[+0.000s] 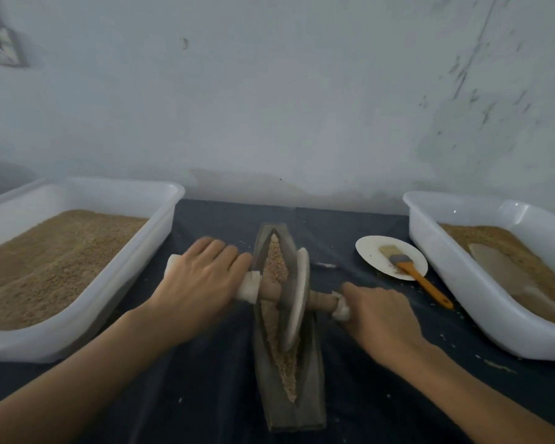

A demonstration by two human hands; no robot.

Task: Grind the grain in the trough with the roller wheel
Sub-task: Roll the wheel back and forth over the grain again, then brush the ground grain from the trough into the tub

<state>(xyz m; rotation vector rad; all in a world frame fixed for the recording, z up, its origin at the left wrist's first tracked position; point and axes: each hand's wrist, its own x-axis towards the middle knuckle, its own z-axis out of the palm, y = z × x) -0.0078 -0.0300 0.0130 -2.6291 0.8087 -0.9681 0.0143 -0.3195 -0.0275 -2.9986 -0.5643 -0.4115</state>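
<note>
A long boat-shaped trough [311,408] lies lengthwise on the dark table, with tan grain [274,267] along its groove. The roller wheel [297,302], a thin disc on a wooden axle, stands in the groove near the middle. My left hand [202,280] lies over the left axle handle, which is wrapped in white, with its fingers stretched fairly flat across it. My right hand [378,318] curls round the right handle, also wrapped in white. The axle slants, left end farther from me. Both hands are blurred.
A white tub [161,225] full of grain stands at the left. Another white tub [430,238] at the right holds grain and a flat scoop. A small white plate [372,251] with an orange-handled brush [420,278] lies between trough and right tub. A wall stands behind.
</note>
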